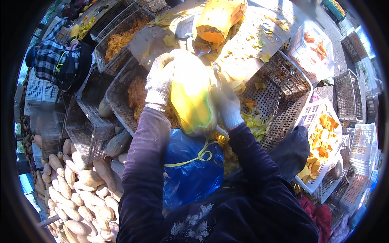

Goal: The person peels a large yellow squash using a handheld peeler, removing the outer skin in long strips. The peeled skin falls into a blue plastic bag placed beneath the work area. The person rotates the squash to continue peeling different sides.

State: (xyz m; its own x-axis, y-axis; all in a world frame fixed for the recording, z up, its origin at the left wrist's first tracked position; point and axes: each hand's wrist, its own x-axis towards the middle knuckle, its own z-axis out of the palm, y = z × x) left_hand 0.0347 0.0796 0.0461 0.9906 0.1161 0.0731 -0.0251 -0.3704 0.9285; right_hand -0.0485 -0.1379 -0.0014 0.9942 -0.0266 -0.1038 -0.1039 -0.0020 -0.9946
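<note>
My left hand (pixel 159 80), in a pale knit glove, grips the far left side of a large squash (pixel 191 106). The squash is held tilted above my lap; yellow flesh shows on its near part, with green along an edge, and glare washes out its top. My right hand (pixel 225 104), also gloved and blurred, is at the squash's right side. It is closed around a slim hand tool (pixel 215 71), too blurred to name exactly. Below the squash, a blue plastic sheet (pixel 193 170) tied with yellow string covers my lap.
Peeled orange squash (pixel 209 32), a spoon (pixel 204 51) and peelings lie on the board (pixel 267 60) ahead. Crates flank me: one with orange pulp (pixel 136 94), one with peelings (pixel 273 94), one with squash pieces (pixel 322 145). Whole squashes (pixel 82 194) are heaped left. A person (pixel 57 60) is at far left.
</note>
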